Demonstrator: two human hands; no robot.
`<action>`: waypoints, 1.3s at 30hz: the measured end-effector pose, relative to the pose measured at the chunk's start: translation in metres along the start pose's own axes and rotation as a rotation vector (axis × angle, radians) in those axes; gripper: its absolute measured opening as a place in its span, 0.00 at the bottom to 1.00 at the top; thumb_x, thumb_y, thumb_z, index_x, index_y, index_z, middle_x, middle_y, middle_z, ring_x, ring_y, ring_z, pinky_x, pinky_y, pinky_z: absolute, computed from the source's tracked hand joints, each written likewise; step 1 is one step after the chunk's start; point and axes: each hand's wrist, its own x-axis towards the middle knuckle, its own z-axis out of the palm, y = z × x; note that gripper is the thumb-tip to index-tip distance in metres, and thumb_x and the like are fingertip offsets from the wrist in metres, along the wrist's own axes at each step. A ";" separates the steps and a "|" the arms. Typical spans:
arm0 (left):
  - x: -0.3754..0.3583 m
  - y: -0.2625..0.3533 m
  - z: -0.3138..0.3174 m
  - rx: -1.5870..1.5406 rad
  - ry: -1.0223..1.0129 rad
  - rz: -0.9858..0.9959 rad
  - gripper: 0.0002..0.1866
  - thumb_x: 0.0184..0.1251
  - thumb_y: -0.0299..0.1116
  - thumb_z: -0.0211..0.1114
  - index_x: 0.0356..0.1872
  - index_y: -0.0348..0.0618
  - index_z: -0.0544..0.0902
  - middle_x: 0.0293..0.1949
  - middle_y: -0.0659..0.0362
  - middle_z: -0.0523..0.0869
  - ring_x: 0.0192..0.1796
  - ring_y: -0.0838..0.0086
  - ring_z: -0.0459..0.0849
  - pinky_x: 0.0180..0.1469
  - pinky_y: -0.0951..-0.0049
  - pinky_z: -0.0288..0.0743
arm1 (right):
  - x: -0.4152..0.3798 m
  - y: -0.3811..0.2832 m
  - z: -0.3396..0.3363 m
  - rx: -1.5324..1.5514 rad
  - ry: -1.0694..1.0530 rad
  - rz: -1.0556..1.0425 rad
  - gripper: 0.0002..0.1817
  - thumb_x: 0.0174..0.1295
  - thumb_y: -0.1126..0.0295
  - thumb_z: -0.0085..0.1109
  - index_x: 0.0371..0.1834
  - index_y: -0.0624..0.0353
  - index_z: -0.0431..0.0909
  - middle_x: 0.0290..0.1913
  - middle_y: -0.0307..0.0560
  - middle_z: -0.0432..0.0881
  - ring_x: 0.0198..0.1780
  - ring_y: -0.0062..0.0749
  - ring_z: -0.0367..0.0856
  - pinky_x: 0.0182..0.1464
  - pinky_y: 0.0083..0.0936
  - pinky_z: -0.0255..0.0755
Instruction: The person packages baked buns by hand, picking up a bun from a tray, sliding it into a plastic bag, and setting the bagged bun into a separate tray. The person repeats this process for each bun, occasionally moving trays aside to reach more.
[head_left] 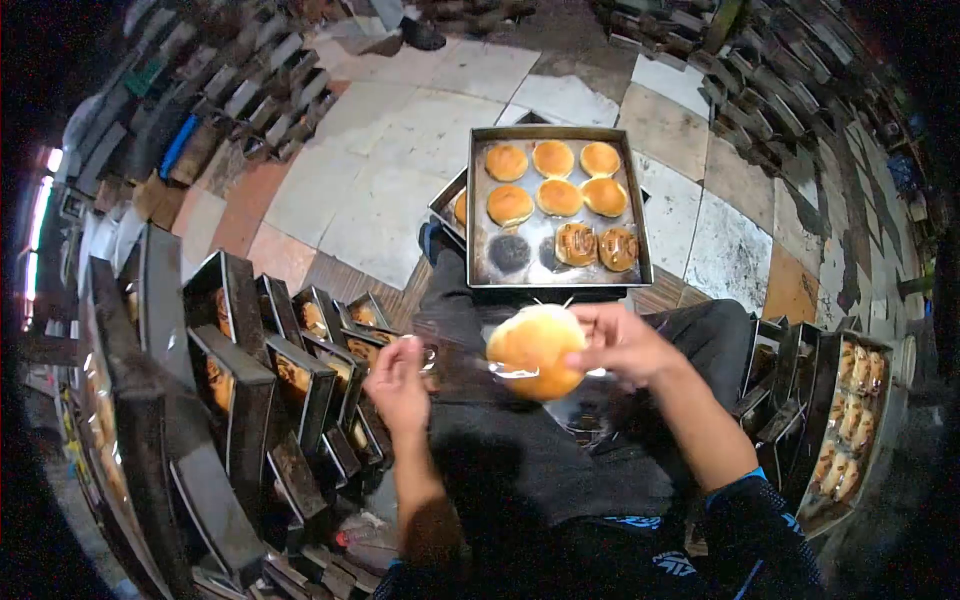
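A round golden bun [538, 352] is in my right hand [622, 345], its thumb and fingers closed on the bun's right edge. To the left, my left hand [400, 385] is raised apart from the bun, fingers bent; a thin clear sheen shows beside it, too blurred to tell whether it holds anything. Beyond my hands, a square metal tray [560, 283] bears several plain golden buns [553, 160] and two darker buns that look wrapped [577, 244]. Dark round marks [509, 253] show on the tray's bare lower left.
Stacked metal pans [240, 390] holding baked goods stand at my left. On the right is a tray of wrapped breads [855, 410]. Another tray [447, 196] lies partly under the square one. More pans [265, 90] line the far floor, and a dark shoe [424, 35] shows at the top.
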 end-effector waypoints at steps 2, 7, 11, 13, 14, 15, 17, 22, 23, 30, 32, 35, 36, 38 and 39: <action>-0.014 -0.005 0.013 0.183 -0.133 0.124 0.14 0.67 0.19 0.62 0.53 0.34 0.81 0.38 0.58 0.85 0.38 0.77 0.83 0.44 0.81 0.76 | -0.018 0.007 0.036 0.166 0.089 -0.218 0.28 0.60 0.74 0.69 0.63 0.68 0.71 0.48 0.41 0.84 0.48 0.18 0.81 0.50 0.18 0.77; -0.074 0.053 0.059 -0.776 -0.466 -0.054 0.41 0.70 0.68 0.42 0.72 0.46 0.64 0.64 0.43 0.74 0.64 0.42 0.74 0.68 0.46 0.67 | -0.053 -0.002 0.089 -0.603 0.389 -1.117 0.33 0.47 0.88 0.57 0.63 0.68 0.71 0.65 0.62 0.74 0.67 0.57 0.72 0.69 0.44 0.66; -0.079 0.092 0.061 -0.987 -0.603 -0.052 0.46 0.66 0.75 0.36 0.69 0.44 0.65 0.58 0.41 0.77 0.57 0.46 0.80 0.65 0.44 0.69 | -0.064 -0.003 0.115 -0.841 0.302 -1.103 0.35 0.48 0.86 0.58 0.66 0.65 0.71 0.71 0.62 0.65 0.71 0.62 0.66 0.72 0.48 0.62; -0.087 0.096 0.063 -0.841 -0.487 0.012 0.51 0.62 0.79 0.39 0.70 0.43 0.63 0.63 0.40 0.74 0.62 0.45 0.76 0.69 0.41 0.63 | -0.060 0.000 0.119 -0.832 0.410 -1.180 0.34 0.48 0.83 0.59 0.66 0.63 0.72 0.69 0.62 0.68 0.70 0.63 0.66 0.71 0.49 0.63; -0.103 0.098 0.068 -0.845 -0.485 0.025 0.51 0.62 0.79 0.39 0.70 0.43 0.63 0.63 0.40 0.74 0.62 0.45 0.76 0.69 0.41 0.63 | -0.062 -0.004 0.119 -0.836 0.403 -1.192 0.34 0.48 0.83 0.59 0.66 0.63 0.72 0.69 0.62 0.68 0.70 0.63 0.66 0.71 0.49 0.63; -0.123 0.097 0.071 -0.862 -0.451 0.203 0.53 0.60 0.80 0.41 0.72 0.42 0.62 0.66 0.40 0.70 0.64 0.45 0.74 0.70 0.42 0.62 | -0.066 -0.009 0.119 -0.825 0.392 -1.233 0.34 0.49 0.82 0.58 0.66 0.64 0.73 0.69 0.62 0.68 0.70 0.62 0.67 0.70 0.48 0.64; -0.143 0.107 0.070 -0.865 -0.331 0.359 0.60 0.54 0.82 0.46 0.74 0.37 0.57 0.73 0.42 0.60 0.70 0.45 0.68 0.70 0.44 0.62 | -0.072 -0.018 0.120 -0.860 0.353 -1.315 0.31 0.51 0.79 0.58 0.64 0.66 0.74 0.67 0.62 0.71 0.68 0.61 0.69 0.68 0.46 0.68; -0.152 0.138 0.059 -0.403 -0.422 0.364 0.55 0.54 0.70 0.57 0.74 0.38 0.56 0.71 0.43 0.64 0.67 0.43 0.71 0.67 0.51 0.71 | -0.075 -0.024 0.133 -0.890 0.337 -1.315 0.27 0.54 0.73 0.58 0.62 0.59 0.77 0.66 0.60 0.72 0.66 0.59 0.73 0.66 0.46 0.71; -0.161 0.126 0.060 -0.494 -0.414 0.379 0.57 0.52 0.70 0.59 0.74 0.38 0.55 0.71 0.43 0.64 0.69 0.43 0.69 0.68 0.52 0.70 | -0.080 -0.029 0.131 -0.932 0.405 -1.374 0.27 0.54 0.72 0.58 0.61 0.58 0.79 0.66 0.60 0.73 0.65 0.58 0.73 0.64 0.44 0.73; -0.153 0.155 0.064 -0.706 -0.385 0.367 0.63 0.53 0.81 0.48 0.76 0.37 0.48 0.69 0.33 0.62 0.65 0.45 0.73 0.64 0.50 0.72 | -0.084 -0.038 0.131 -1.049 0.458 -1.366 0.21 0.56 0.71 0.59 0.55 0.48 0.84 0.61 0.60 0.78 0.61 0.54 0.78 0.58 0.39 0.79; -0.151 0.141 0.060 -0.751 -0.485 0.379 0.58 0.55 0.80 0.49 0.78 0.49 0.48 0.71 0.36 0.61 0.66 0.43 0.72 0.64 0.47 0.72 | -0.086 -0.037 0.124 -1.075 0.507 -1.420 0.21 0.57 0.71 0.58 0.55 0.48 0.84 0.61 0.60 0.78 0.61 0.54 0.79 0.58 0.39 0.80; -0.136 0.152 0.057 -0.851 -0.455 0.300 0.55 0.58 0.75 0.52 0.79 0.53 0.44 0.71 0.37 0.61 0.68 0.42 0.69 0.66 0.46 0.70 | -0.083 -0.031 0.122 -1.078 0.457 -1.377 0.21 0.55 0.71 0.60 0.55 0.47 0.84 0.60 0.60 0.79 0.61 0.54 0.79 0.57 0.40 0.80; -0.131 0.151 0.057 -0.936 -0.484 0.302 0.55 0.60 0.74 0.52 0.79 0.49 0.43 0.71 0.37 0.61 0.69 0.43 0.68 0.67 0.47 0.69 | -0.082 -0.032 0.122 -1.092 0.434 -1.356 0.22 0.54 0.71 0.61 0.55 0.47 0.84 0.60 0.60 0.79 0.61 0.54 0.79 0.57 0.40 0.80; -0.136 0.114 0.061 -0.491 -0.465 0.419 0.48 0.61 0.73 0.46 0.78 0.59 0.51 0.71 0.33 0.60 0.67 0.32 0.67 0.67 0.38 0.65 | -0.080 -0.038 0.122 -1.125 0.487 -1.374 0.21 0.55 0.71 0.61 0.55 0.47 0.84 0.60 0.60 0.79 0.60 0.54 0.79 0.57 0.40 0.80; -0.138 0.109 0.067 -0.606 -0.441 0.424 0.48 0.60 0.73 0.48 0.78 0.61 0.52 0.71 0.33 0.60 0.67 0.32 0.66 0.67 0.37 0.65 | -0.079 -0.041 0.123 -1.104 0.537 -1.375 0.21 0.55 0.71 0.61 0.54 0.47 0.84 0.60 0.60 0.79 0.59 0.54 0.80 0.57 0.40 0.80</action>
